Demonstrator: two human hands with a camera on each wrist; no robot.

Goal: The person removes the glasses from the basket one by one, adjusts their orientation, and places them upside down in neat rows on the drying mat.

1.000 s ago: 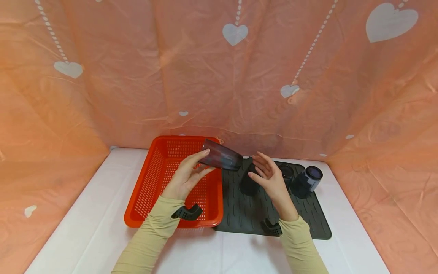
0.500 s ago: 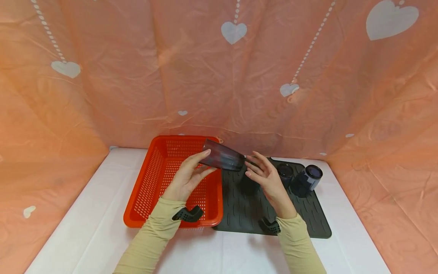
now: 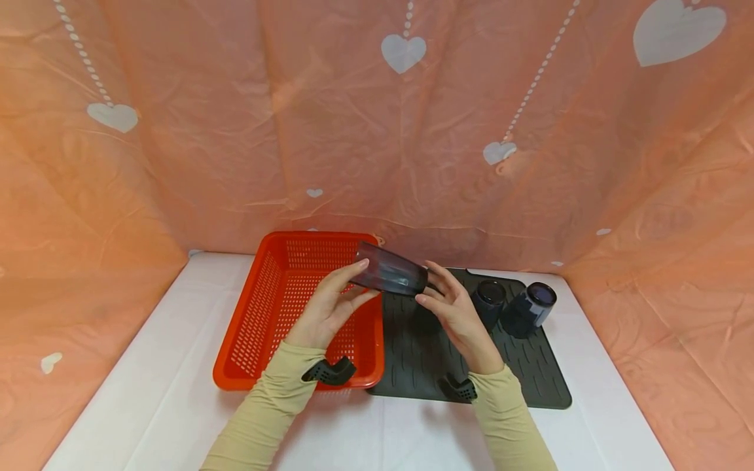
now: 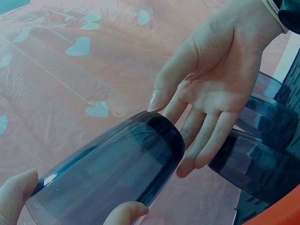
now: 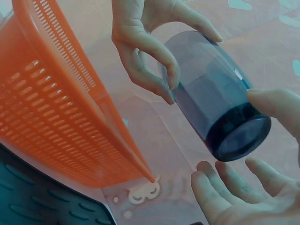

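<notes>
A dark tinted drinking glass is held tilted in the air, over the gap between the red basket and the dark mat. My left hand grips it near the mouth end, thumb on one side and fingers on the other, as the right wrist view shows. My right hand is at the thick base, its thumb right at the glass's side. The other fingers of that hand spread loosely just past the base. Two more dark glasses, one upright and one leaning in view, stand base up behind the right hand.
The red perforated plastic basket is on the left, under the left hand. A dark grey ridged drying mat lies beside it on the white table. An orange curtain with white hearts hangs close behind.
My right hand has moved left to the base of the glass. My left hand and the glass have shifted slightly right, with the tilt kept.
</notes>
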